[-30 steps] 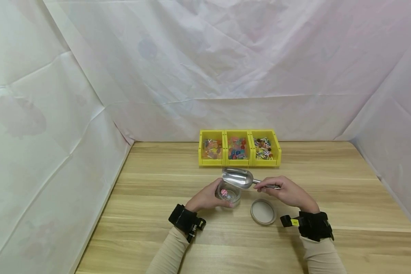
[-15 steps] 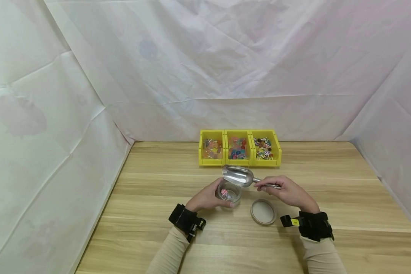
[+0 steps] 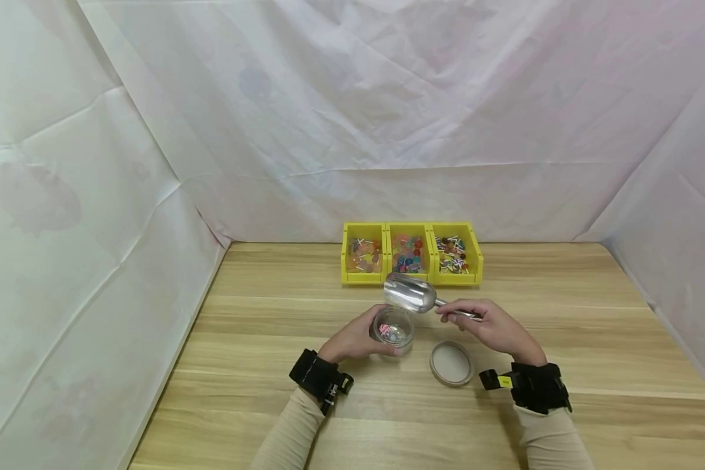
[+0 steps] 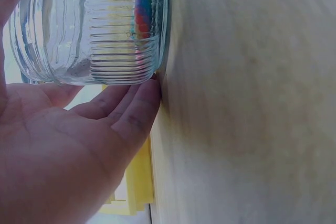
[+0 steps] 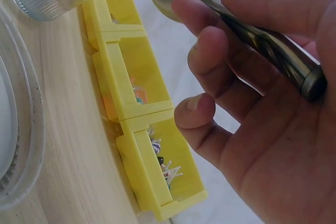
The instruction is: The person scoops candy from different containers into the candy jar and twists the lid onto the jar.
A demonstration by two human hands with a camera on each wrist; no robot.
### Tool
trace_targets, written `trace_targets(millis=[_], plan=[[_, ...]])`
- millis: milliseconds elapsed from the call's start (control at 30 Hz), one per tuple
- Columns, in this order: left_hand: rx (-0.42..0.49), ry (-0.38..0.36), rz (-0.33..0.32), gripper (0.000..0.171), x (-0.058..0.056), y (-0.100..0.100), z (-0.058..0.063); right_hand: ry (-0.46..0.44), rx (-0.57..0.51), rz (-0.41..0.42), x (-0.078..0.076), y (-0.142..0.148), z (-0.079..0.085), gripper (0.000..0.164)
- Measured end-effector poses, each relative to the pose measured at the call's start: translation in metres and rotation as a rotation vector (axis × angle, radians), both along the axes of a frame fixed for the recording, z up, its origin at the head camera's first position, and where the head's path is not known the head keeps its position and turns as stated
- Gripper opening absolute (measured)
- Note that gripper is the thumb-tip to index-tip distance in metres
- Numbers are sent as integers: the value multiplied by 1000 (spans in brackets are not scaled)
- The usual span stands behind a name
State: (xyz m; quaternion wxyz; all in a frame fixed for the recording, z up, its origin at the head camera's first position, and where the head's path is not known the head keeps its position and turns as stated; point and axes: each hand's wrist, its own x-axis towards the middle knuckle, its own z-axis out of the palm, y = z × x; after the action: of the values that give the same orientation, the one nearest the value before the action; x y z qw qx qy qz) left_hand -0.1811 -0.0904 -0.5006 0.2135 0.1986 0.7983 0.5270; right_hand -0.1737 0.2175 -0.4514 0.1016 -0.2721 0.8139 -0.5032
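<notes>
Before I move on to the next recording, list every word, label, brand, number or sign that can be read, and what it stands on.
Readable text: none.
Yellow tag beside the black strap on the right wrist: small dark marks, too small and blurred to read.
Glass jar, metal scoop, round lid and yellow bins: no writing that I can make out.
</notes>
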Motion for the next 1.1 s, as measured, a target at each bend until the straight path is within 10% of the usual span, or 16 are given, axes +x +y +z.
trace_targets(millis=[1100], plan=[[-70,-1,1,92,0,-5,4,67,-79,-158,-4,-10,-5,24]])
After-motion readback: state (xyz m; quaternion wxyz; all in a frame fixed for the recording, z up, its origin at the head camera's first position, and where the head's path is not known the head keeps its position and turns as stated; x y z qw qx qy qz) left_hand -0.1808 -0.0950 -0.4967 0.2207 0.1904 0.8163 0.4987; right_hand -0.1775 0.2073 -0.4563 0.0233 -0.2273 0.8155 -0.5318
